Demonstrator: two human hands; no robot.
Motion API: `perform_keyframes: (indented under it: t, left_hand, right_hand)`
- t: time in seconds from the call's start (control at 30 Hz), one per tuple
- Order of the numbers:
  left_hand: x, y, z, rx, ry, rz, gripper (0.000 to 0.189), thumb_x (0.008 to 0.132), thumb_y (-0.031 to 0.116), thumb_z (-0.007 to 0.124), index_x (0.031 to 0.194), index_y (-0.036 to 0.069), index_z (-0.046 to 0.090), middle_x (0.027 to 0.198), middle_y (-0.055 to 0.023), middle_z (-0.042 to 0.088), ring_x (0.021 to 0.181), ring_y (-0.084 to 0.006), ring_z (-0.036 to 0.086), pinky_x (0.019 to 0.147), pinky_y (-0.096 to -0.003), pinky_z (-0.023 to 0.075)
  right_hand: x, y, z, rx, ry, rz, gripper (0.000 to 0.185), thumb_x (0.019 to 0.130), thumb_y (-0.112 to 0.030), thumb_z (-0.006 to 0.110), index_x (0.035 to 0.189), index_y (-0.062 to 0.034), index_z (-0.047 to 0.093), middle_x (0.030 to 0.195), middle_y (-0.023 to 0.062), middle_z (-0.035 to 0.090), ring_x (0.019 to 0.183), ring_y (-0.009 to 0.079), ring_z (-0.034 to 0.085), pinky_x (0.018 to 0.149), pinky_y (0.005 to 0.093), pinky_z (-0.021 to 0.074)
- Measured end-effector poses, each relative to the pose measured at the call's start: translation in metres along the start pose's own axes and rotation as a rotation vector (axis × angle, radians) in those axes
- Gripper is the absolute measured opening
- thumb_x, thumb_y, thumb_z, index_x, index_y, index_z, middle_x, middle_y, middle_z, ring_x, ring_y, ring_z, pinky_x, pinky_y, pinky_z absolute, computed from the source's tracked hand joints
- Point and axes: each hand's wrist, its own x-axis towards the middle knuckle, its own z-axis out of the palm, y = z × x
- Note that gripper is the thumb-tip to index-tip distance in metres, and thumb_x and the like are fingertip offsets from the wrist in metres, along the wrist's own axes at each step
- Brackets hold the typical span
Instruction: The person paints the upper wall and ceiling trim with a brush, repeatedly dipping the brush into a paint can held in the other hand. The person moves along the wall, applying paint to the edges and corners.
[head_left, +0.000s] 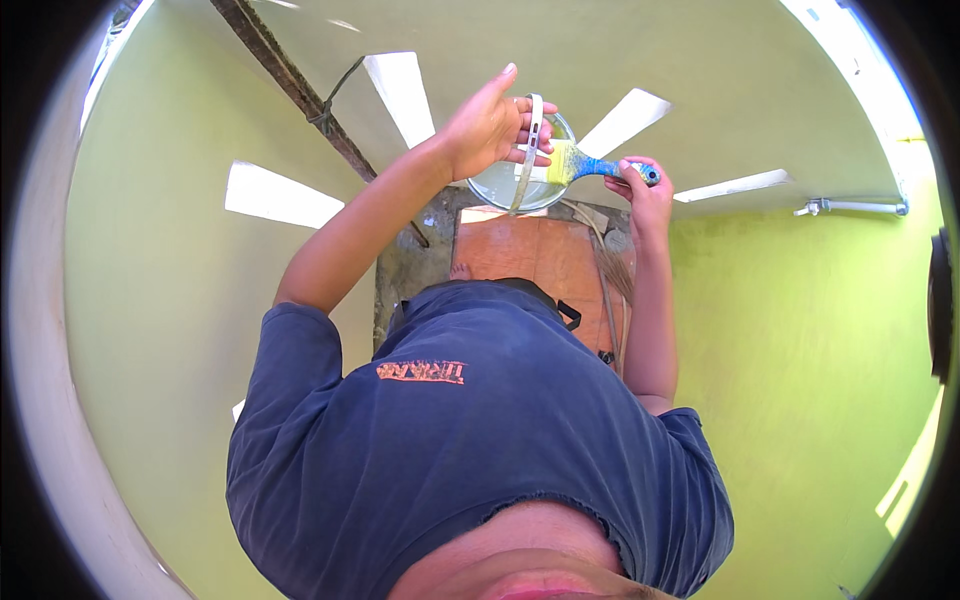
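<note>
My left hand (487, 131) carries a clear plastic bucket (491, 196) by its strap handle (533, 139). The strap crosses the extended fingers, and the thumb points up, off the strap. Inside the bucket is a pale liquid, perhaps paint. With fingertips and thumb, my right hand (649, 191) grips the end of the blue, paint-spattered handle of a flat paintbrush (589, 165). Its yellowish bristles reach left over the bucket, beside the strap and close to my left fingertips. I cannot tell whether the bristle tips touch the liquid.
A pale green wall (525, 37) with bright white patches stands in front; a yellow-green wall (765, 315) rises at right, near a pipe with a tap (851, 206). A wooden pole (281, 67) leans at left. Below are orange floor tiles (495, 244), a broom (613, 270) and a hose (622, 330).
</note>
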Motion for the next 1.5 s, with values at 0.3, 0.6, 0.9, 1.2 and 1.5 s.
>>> perform_keyframes:
  t: [0.3,0.6,0.9,1.2,1.5]
  left_hand:
    - [-0.012,-0.082,0.002,-0.083,0.385,0.098,0.08,0.101,0.069,0.016,0.131,0.001,0.047,0.085,-0.005,0.052,0.084,-0.0195,0.056,0.09,-0.0446,0.0521]
    - [-0.066,-0.198,-0.031,-0.296,0.779,0.114,0.081,0.101,0.07,0.017,0.132,0.002,0.047,0.082,-0.0033,0.049,0.078,-0.0186,0.052,0.089,-0.045,0.0518]
    - [-0.147,-0.258,-0.088,-0.377,0.944,0.059,0.075,0.104,0.064,0.016,0.134,0.002,0.046,0.082,-0.004,0.05,0.078,-0.0182,0.054,0.085,-0.0415,0.0517]
    - [-0.199,-0.342,-0.164,-0.382,0.942,-0.007,0.072,0.106,0.061,0.017,0.135,0.002,0.046,0.08,-0.004,0.053,0.079,-0.0175,0.056,0.084,-0.0381,0.0492]
    - [-0.178,-0.408,-0.208,-0.532,0.885,-0.049,0.07,0.107,0.056,0.016,0.136,0.0,0.046,0.085,-0.0054,0.054,0.083,-0.0191,0.056,0.088,-0.0399,0.0486]
  right_hand:
    - [-0.015,0.071,-0.104,0.571,0.052,0.321,0.027,0.095,-0.013,0.066,0.116,0.0025,0.06,0.104,0.0157,0.067,0.091,0.0263,0.069,0.082,0.038,0.0607]
    - [0.006,0.104,-0.09,0.586,-0.12,0.472,0.035,0.104,-0.031,0.055,0.121,-0.0011,0.055,0.109,0.0188,0.065,0.097,0.0272,0.068,0.088,0.0381,0.0593]
    - [0.032,0.166,0.066,0.455,-0.312,0.422,0.031,0.102,-0.018,0.06,0.123,0.0031,0.052,0.115,0.0212,0.064,0.105,0.0314,0.068,0.093,0.039,0.0601]
    - [0.086,0.33,0.229,-0.507,-0.439,-0.093,0.022,0.096,-0.014,0.066,0.113,0.0,0.067,0.105,0.0147,0.07,0.09,0.0241,0.071,0.081,0.0354,0.0594]
    - [0.168,0.458,0.318,-0.87,-0.393,-0.718,0.022,0.09,-0.007,0.066,0.111,-0.0021,0.07,0.112,0.0179,0.07,0.099,0.0366,0.068,0.087,0.042,0.0549]
